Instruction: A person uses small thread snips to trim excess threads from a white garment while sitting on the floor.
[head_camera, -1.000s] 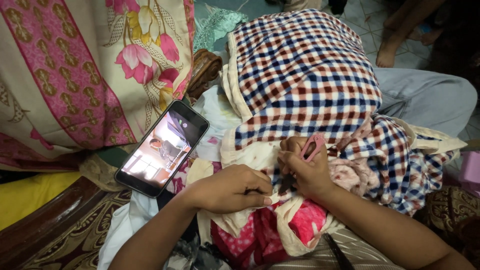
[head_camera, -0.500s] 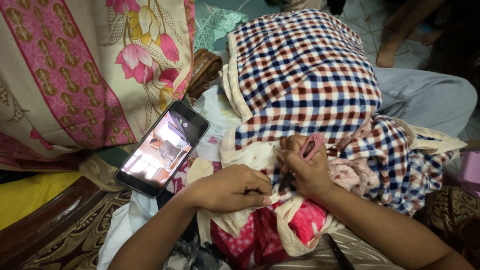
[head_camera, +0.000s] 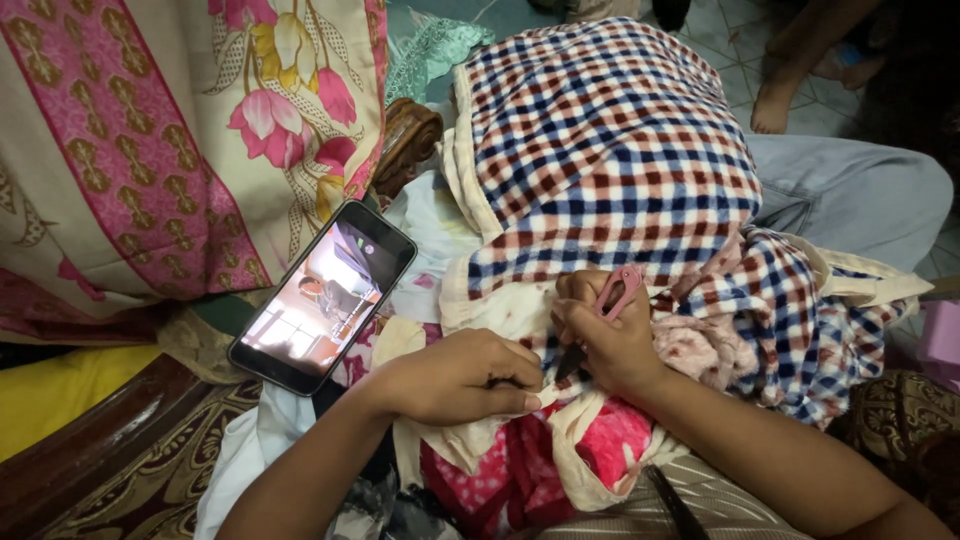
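A: Right hand (head_camera: 610, 335)?
B: Closed on a pink snipper (head_camera: 618, 292), blade tip down at the cream hem (head_camera: 560, 405), just below the fingers.
A: Left hand (head_camera: 460, 375)?
B: Fingers curled, pinching that hem flat, just left of the blade.
A: Around them?
B: Checked blanket (head_camera: 610, 150) above both hands, pink cloth (head_camera: 610, 450) under the right wrist. Phone (head_camera: 325, 295), screen lit, up-left of the left hand. Floral drape (head_camera: 170, 130) beyond it.
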